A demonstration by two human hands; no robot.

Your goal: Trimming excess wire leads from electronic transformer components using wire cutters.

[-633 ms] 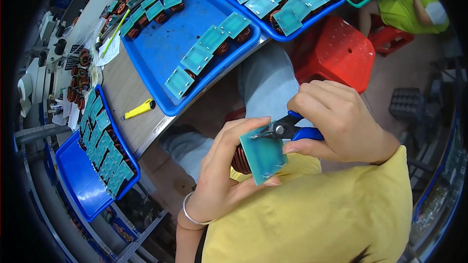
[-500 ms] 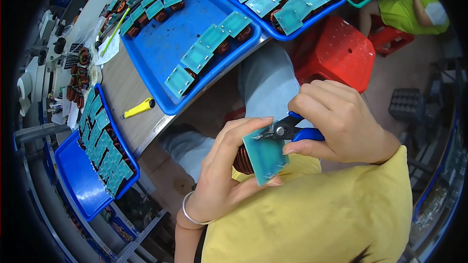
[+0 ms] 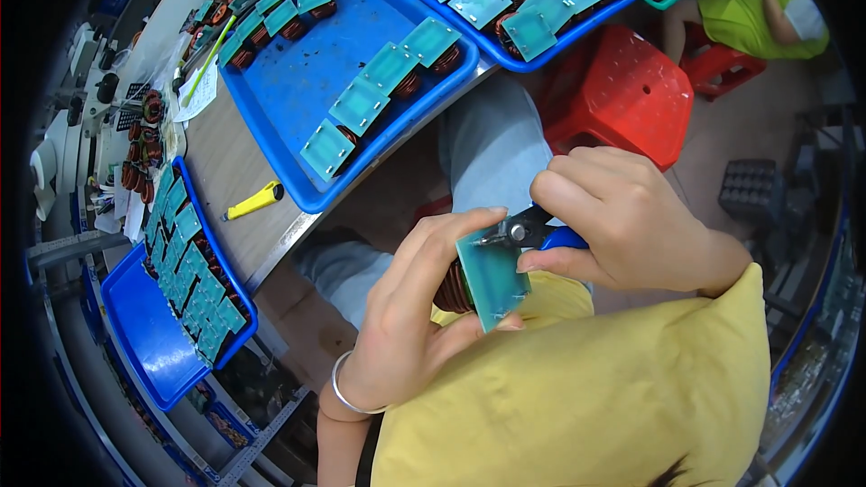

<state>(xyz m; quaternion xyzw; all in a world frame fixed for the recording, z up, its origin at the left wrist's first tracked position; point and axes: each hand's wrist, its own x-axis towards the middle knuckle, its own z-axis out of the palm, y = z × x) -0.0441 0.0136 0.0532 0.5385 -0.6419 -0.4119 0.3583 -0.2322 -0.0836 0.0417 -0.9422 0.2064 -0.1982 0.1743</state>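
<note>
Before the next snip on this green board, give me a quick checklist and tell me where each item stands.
1. Board held firm: the left hand pinches the green board between thumb and fingers, ok.
2. Cutters in hand: the right hand wraps the blue-handled cutters, ok.
3. Tips on the board: the cutter nose meets the board's top edge, ok.
4. Which lead is between the blades: too small to see, cannot tell.
5. Fingertips away from the blades: a left fingertip lies right beside the nose, not ok.
6. Copper coil under the board intact: mostly hidden by the hand, cannot tell.
</note>
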